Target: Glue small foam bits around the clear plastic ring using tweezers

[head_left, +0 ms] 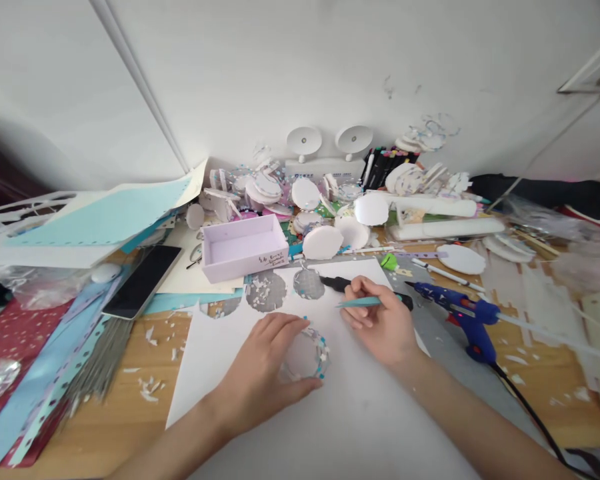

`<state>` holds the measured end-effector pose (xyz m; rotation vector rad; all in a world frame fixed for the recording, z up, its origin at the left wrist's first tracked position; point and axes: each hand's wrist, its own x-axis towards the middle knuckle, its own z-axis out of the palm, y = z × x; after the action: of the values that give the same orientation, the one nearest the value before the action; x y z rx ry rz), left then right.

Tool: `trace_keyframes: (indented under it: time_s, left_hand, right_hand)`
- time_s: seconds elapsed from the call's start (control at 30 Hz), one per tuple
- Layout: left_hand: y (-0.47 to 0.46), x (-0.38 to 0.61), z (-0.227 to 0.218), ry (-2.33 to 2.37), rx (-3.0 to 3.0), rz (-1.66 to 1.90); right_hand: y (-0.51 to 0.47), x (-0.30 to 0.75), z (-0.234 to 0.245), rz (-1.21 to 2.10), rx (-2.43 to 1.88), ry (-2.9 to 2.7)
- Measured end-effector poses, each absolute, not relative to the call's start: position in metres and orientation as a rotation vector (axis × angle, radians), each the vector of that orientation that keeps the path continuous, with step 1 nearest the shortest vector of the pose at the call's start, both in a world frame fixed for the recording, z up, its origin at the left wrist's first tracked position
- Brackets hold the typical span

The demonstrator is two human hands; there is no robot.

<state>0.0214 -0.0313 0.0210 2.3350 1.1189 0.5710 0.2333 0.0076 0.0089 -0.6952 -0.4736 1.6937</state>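
My left hand (267, 367) curves round a clear ring trimmed with blue and white beads (323, 350), thumb and fingertips on its rim, pressing it flat on a white sheet (250, 440). In my right hand (383, 323) is a slim light-blue pointed tool like a pencil (357, 303), its tip to the left, just above the sheet; its exact kind is unclear. Round holes are cut along the sheet's far edge, and a grey mat (310, 283) shows through them. A black pen-shaped tool (336, 284) lies behind my right hand, partly hidden by it.
A blue glue gun (457, 307) with a cord lies right of my right hand. Beyond the sheet stands a lilac box (245, 248), with piled white discs (323, 242) and beaded rings behind. A phone (143, 281) and coloured papers lie left. Paper scraps litter the table.
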Motion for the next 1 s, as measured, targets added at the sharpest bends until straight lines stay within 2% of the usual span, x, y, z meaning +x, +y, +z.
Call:
trace_keyframes:
  time_s: [0.23,0.4,0.53,0.77,1.0]
  left_hand:
    - [-0.028,0.006,0.027,1.124,2.242,0.652]
    - [-0.03,0.0,0.036,1.074,2.206,0.696]
    - [-0.033,0.003,0.044,1.024,2.151,0.686]
    - [-0.037,0.004,0.051,1.071,2.073,0.614]
    - [-0.036,-0.001,0.04,1.126,2.1,0.598]
  right_hand:
    - [0.011,0.241,0.012,1.843,-0.724,-0.437]
    - [-0.001,0.23,0.011,2.074,-1.053,-0.936]
    - [-0.012,0.223,0.01,2.146,-1.045,-1.318]
    - [-0.012,0.226,0.012,2.166,-0.985,-1.232]
    - [-0.012,0.223,0.009,2.164,-1.001,-1.146]
